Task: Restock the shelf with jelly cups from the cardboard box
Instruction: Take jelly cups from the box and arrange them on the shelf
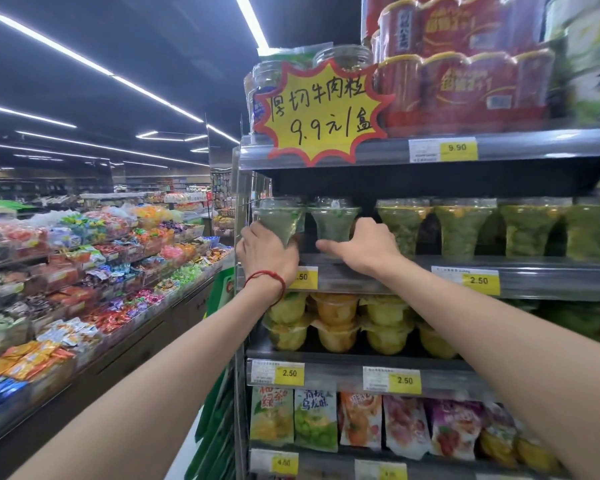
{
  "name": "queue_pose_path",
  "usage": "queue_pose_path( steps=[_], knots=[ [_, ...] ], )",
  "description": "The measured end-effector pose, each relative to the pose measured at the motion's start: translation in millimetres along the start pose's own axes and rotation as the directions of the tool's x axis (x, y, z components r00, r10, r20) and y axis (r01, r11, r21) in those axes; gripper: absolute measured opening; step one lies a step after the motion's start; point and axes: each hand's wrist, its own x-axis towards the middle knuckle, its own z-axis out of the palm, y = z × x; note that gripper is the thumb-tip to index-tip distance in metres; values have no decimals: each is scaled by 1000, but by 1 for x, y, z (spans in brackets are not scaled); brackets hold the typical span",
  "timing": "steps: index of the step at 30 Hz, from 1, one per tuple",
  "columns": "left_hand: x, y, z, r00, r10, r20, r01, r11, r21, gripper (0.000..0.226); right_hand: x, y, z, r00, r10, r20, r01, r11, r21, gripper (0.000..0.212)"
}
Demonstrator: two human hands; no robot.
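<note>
The left hand (267, 252) grips one green cup (278, 221), the right hand (364, 245) a second cup (334, 223); four more cups (459, 230) line the shelf (413, 273).

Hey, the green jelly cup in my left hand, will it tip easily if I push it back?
Probably tippy: the green jelly cup flares wide on top and narrows toward the base at the left hand. It looks full, so likely top-heavy. Its clear plastic wall may flex if squeezed.

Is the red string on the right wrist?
No, the red string is round the wrist of the left hand.
</note>
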Motion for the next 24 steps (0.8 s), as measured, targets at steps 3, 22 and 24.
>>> queue_pose_path(
  steps=[3,22,24],
  knots=[
    [2,-2,0,1000,8,-7,-8,998,-57,65,2,4,-2,998,-34,53,32,999,32,53],
    [-2,1,-9,986,-61,158,82,988,-129,46,3,4,0,998,-23,61,25,999,-35,51],
    [-1,1,-9,984,-65,165,87,988,-131,44,2,3,0,998,-16,54,18,999,-46,51]
  ],
)
